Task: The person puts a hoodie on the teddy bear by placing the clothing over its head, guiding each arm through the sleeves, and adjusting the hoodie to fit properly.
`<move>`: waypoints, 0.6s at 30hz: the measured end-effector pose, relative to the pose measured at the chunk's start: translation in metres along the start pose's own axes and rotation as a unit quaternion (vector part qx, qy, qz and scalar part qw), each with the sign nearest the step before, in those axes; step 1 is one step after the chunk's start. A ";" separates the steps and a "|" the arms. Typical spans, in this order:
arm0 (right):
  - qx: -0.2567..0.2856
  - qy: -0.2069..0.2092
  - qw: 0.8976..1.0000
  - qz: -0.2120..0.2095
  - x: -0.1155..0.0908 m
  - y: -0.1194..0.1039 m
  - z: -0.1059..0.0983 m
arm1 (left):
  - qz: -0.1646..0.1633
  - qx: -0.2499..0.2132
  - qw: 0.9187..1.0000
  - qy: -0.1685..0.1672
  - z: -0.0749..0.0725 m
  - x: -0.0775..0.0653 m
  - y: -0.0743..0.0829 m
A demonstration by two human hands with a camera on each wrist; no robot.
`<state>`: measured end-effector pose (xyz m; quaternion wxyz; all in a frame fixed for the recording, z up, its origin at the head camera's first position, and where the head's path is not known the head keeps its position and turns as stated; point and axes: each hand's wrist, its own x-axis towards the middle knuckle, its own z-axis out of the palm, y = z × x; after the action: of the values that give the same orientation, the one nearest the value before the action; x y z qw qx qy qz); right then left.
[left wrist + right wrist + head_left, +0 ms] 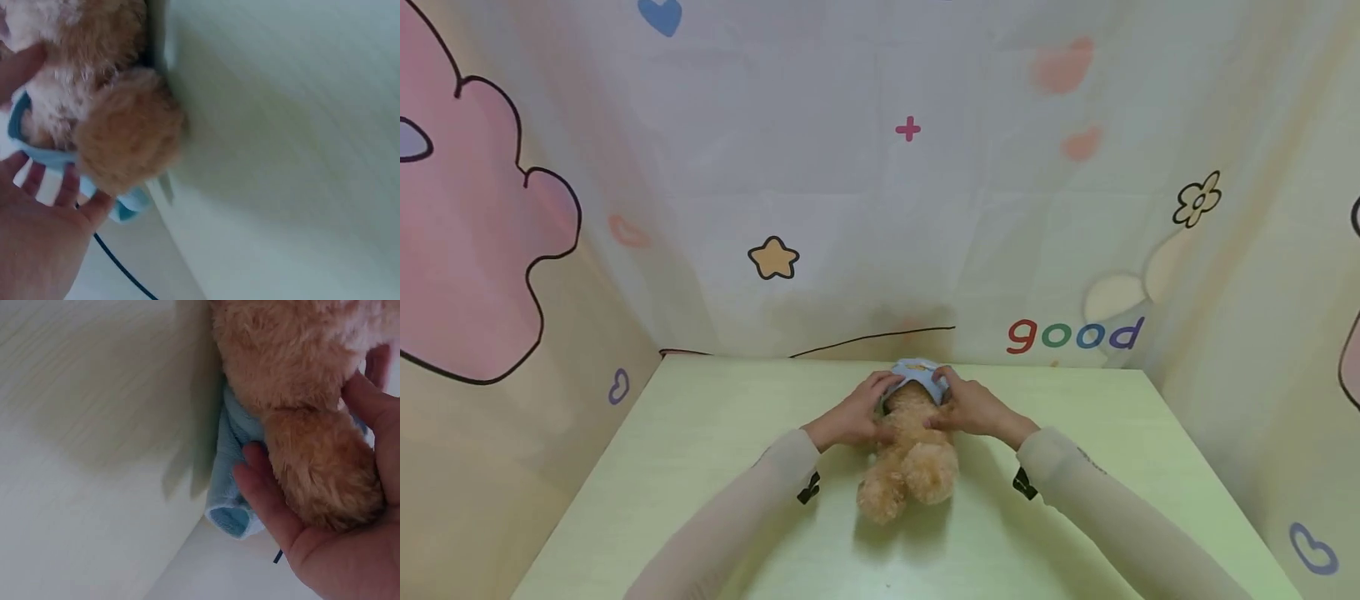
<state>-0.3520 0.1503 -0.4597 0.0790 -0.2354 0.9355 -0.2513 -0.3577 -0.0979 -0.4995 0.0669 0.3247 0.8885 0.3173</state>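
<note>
A fluffy light-brown plush toy [929, 473] lies near the far side of the table, its two legs toward me. Light blue doll clothing [919, 372] is at its far end. From the left, my left hand [852, 414] grips the toy, thumb on the fur; in the left wrist view its fingers [69, 187] reach along the clothing's edge beside a furry limb [129, 134]. Opposite, my right hand [979, 408] holds the other side. The right wrist view shows its palm cupped round another limb [322, 472], fingertips against a blue sleeve [220, 478]. The toy's head is hidden.
The pale green table [715, 500] ends at a printed backdrop cloth [850, 300] just behind the toy. Side curtains [1285, 375] flank the table. A thin dark cord [125, 269] shows below the table edge in the left wrist view.
</note>
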 end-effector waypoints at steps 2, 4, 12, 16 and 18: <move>-0.011 0.008 1.000 -0.001 -0.001 0.002 0.002 | -0.006 0.027 1.000 0.005 0.003 0.001 0.004; -0.026 0.019 0.999 -0.017 0.000 0.003 0.004 | -0.021 0.055 0.998 0.013 0.004 0.002 0.010; -0.013 0.040 0.997 -0.062 -0.007 0.013 0.015 | -0.022 0.096 0.995 0.012 0.007 0.002 0.010; -0.019 0.055 0.996 -0.073 -0.010 0.021 0.018 | -0.020 0.087 0.996 0.017 0.016 -0.001 0.008; -0.030 0.067 0.994 -0.077 -0.009 0.023 0.019 | -0.036 0.090 0.995 0.034 0.015 -0.001 0.009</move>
<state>-0.3482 0.1641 -0.4872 -0.0102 -0.2920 0.9249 -0.2434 -0.3472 -0.0853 -0.5064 0.0190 0.2863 0.9263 0.2444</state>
